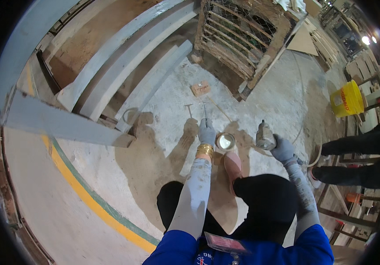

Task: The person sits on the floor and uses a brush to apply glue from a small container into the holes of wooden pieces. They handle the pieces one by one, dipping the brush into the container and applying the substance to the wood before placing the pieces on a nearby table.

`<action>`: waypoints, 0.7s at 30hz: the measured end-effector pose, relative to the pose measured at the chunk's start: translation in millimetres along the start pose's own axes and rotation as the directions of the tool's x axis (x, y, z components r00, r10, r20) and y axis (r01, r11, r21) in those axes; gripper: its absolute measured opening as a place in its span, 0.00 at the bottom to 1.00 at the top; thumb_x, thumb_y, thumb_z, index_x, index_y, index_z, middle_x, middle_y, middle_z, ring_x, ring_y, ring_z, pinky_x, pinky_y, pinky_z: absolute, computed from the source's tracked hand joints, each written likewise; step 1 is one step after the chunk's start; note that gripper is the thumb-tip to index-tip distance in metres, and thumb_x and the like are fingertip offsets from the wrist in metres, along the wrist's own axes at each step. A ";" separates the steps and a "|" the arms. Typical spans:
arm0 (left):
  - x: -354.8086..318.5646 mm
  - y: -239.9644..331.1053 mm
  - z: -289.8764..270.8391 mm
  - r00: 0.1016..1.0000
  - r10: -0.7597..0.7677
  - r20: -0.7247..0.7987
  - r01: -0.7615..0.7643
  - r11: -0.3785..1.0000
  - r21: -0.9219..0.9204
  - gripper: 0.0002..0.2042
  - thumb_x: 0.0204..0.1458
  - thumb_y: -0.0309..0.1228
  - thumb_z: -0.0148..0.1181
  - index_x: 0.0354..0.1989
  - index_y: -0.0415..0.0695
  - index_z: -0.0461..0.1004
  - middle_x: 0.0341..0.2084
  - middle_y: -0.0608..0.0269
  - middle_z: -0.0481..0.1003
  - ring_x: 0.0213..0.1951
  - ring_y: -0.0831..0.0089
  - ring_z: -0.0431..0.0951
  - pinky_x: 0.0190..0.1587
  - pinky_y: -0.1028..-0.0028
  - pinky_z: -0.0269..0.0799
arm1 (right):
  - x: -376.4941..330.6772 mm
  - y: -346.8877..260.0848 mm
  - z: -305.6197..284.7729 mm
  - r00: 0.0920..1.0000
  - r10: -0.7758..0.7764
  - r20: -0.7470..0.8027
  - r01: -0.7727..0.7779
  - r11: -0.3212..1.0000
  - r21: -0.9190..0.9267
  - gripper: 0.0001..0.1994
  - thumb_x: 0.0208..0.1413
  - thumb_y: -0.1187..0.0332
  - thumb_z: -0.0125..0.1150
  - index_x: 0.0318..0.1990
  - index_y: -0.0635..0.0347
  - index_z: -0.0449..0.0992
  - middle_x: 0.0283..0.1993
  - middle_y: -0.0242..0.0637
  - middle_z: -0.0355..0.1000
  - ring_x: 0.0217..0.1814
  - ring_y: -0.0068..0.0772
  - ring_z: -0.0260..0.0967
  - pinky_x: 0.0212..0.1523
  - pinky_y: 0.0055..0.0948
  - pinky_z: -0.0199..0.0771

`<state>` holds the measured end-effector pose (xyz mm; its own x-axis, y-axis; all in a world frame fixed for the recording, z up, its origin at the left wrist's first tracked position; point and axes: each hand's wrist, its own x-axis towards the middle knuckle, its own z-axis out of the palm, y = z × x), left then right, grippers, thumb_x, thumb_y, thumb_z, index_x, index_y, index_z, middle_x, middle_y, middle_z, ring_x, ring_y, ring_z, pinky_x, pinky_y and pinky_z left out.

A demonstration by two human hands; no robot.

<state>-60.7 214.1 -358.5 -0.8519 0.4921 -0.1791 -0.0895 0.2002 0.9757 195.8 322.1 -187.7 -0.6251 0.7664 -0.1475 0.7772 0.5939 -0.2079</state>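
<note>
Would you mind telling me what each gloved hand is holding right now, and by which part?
The right hand grips a power tool around its body. The left hand holds a thin metal tool by its lower end.

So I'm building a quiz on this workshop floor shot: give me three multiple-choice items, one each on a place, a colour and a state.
1. Where does the small round open tin sit?
A. on the concrete floor between the two hands
B. on the wire-mesh wooden crate
C. inside the bucket

2. What colour is the plastic bucket at the right?
A. blue
B. yellow
C. white

3. What is the gloved right hand doing?
A. hanging empty
B. gripping a grey power tool
C. resting on the knee

Answers: 1 A, the tin lies on the floor beside the gloved left hand. 2 B, its wall is plainly yellow. 3 B, the fingers wrap the tool's body.
</note>
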 end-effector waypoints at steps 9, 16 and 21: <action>85.3 -4.3 57.2 0.988 0.092 -0.121 -0.041 0.929 0.369 0.16 0.54 0.41 0.44 0.27 0.42 0.72 0.24 0.52 0.74 0.29 0.53 0.73 0.34 0.62 0.67 | 76.6 101.1 115.3 0.968 0.133 0.213 -0.089 0.975 -0.202 0.17 0.46 0.62 0.54 0.45 0.53 0.65 0.33 0.46 0.72 0.38 0.49 0.70 0.35 0.43 0.69; 113.1 -38.7 70.9 0.978 0.142 -0.155 -0.010 0.769 0.639 0.15 0.50 0.42 0.51 0.26 0.42 0.72 0.24 0.48 0.74 0.30 0.49 0.74 0.32 0.58 0.68 | 159.3 20.9 105.8 0.969 -0.215 0.125 0.194 0.967 0.165 0.10 0.44 0.61 0.58 0.33 0.54 0.75 0.34 0.45 0.71 0.37 0.48 0.69 0.37 0.42 0.69; 118.2 -55.1 59.4 0.955 0.231 -0.187 -0.102 0.847 0.522 0.14 0.46 0.40 0.55 0.29 0.40 0.71 0.26 0.47 0.74 0.32 0.49 0.74 0.35 0.58 0.69 | 204.1 -31.7 194.0 0.976 -0.190 -0.108 0.207 0.961 0.181 0.09 0.48 0.61 0.54 0.34 0.54 0.72 0.32 0.45 0.71 0.34 0.51 0.69 0.35 0.43 0.69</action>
<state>-125.8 311.6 -441.0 -0.9307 0.3575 0.0776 0.2807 0.5618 0.7782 29.7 412.3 -398.8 -0.7499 0.6616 0.0000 0.6047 0.6854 -0.4058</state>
